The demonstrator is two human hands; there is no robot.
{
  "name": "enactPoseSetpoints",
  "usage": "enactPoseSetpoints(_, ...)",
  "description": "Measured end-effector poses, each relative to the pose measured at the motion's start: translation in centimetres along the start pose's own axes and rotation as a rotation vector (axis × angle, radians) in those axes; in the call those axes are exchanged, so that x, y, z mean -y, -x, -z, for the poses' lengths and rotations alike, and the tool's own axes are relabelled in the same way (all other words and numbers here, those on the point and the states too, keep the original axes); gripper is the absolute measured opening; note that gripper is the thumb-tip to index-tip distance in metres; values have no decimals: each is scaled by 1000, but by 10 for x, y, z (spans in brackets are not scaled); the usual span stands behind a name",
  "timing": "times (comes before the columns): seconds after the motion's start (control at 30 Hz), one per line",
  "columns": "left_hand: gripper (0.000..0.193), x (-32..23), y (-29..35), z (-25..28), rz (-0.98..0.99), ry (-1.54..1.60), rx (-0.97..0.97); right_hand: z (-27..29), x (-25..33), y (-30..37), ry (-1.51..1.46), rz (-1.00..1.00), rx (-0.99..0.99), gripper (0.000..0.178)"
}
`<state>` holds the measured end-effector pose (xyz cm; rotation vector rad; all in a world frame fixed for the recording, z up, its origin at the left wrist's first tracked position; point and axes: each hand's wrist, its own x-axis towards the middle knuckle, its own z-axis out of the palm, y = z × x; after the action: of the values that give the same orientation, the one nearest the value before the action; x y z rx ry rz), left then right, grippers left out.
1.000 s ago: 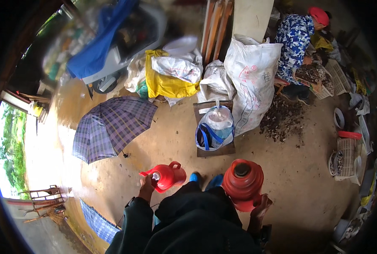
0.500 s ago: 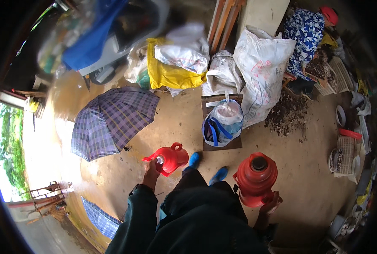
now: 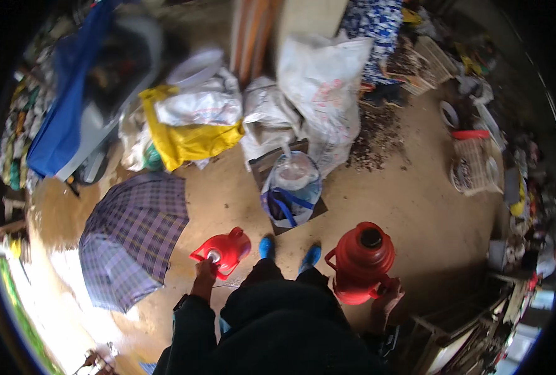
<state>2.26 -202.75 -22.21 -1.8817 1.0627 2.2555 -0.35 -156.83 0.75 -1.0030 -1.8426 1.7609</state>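
A large red flask [image 3: 364, 256] with a dark stopper is held right of centre in the lower half of the frame, its lower handle gripped by the right hand [image 3: 388, 295] with the fingers curled in. Left of centre, a smaller red jug [image 3: 233, 247] is held on a slant by the left hand [image 3: 205, 270], whose fingers are closed at its handle — the exact grip is partly hidden. Between the two vessels, blue shoes [image 3: 266, 247] are seen on the brown floor [image 3: 409, 231]. Just above them, at the centre, a bag with blue straps [image 3: 285, 220] is set on a dark board [image 3: 319, 209]. A spread plaid umbrella [image 3: 134, 240] is seen at left. Higher up, a yellow sack [image 3: 193, 147] and a tall white sack [image 3: 322, 94] are stood — and at upper right a person in blue camouflage [image 3: 370, 37] is partly shown.
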Motion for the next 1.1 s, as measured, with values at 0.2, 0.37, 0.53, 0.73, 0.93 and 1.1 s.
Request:
enactPoseSetpoints(0.2,9,-16,10,-2,-76,-203,55,21,-11,5,-50,30,-75,35)
enactPoseSetpoints(0.37,11,-17,29,-12,1,-293,-48,40,-9,5,-148,-16,-106,32)
enactPoseSetpoints(0.53,12,0,31,-5,-110,-415,-48,76,-25,-7,-155,-47,-152,36)
enactPoseSetpoints(0.73,6,34,69,-27,-211,-390,-51,133,-35,-26,-193,-88,-180,36)
enactPoseSetpoints(0.93,7,80,83,-51,-152,-331,50,199,-42,-44,-219,-90,-176,35)
enactPoseSetpoints(1.1,9,127,108,-109,-71,-462,-87,252,-61,-62,-247,-82,-408,34)
